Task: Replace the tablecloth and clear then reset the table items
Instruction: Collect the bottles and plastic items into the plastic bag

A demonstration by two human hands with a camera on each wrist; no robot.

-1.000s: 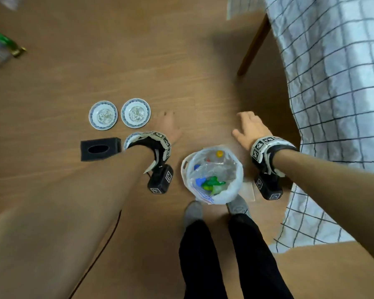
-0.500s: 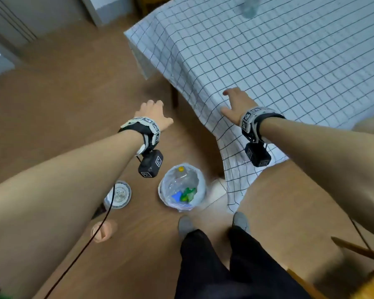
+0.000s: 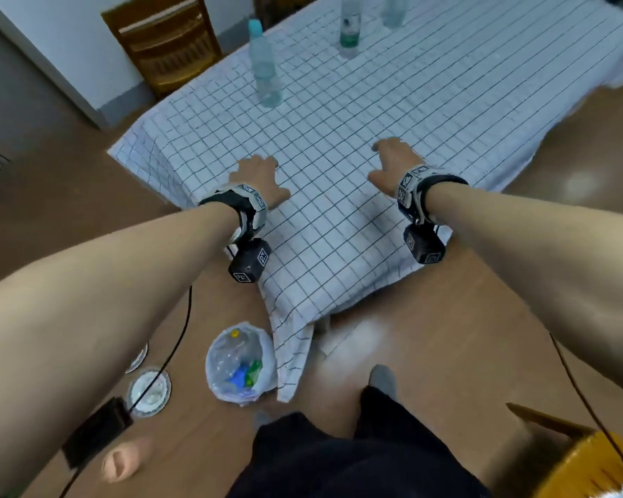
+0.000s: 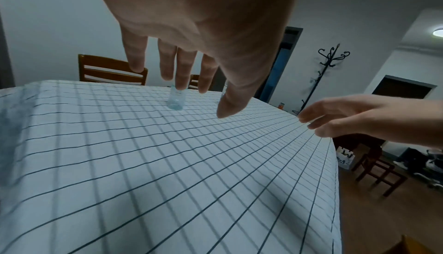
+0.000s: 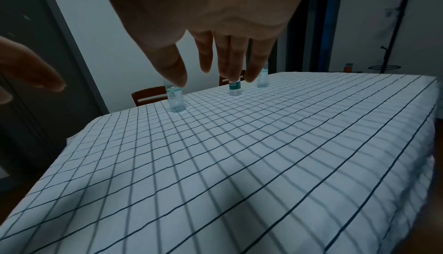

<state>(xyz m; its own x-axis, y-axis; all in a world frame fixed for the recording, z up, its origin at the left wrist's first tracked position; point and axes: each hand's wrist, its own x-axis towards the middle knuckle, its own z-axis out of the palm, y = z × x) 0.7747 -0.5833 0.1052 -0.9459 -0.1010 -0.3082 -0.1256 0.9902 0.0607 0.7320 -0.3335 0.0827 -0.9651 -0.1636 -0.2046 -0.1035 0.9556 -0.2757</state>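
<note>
Floor by the feet: plates (image 3: pixel 148 391), bin (image 3: pixel 240 364). Left hand (image 3: pixel 258 179) and right hand (image 3: pixel 392 163) hover spread, empty, over checked tablecloth (image 3: pixel 339 228) covering the table. Three bottles (image 3: pixel 265 71) upright at far end; tugging the cloth would likely topple them.

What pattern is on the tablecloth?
The tablecloth is white with a grid of thin dark lines; the right wrist view shows it best.

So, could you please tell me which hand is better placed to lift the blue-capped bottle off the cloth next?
Left. The left hand hovers open nearer the blue-capped bottle. The right hand is farther across the tablecloth, closer to the green-label bottle.
</note>
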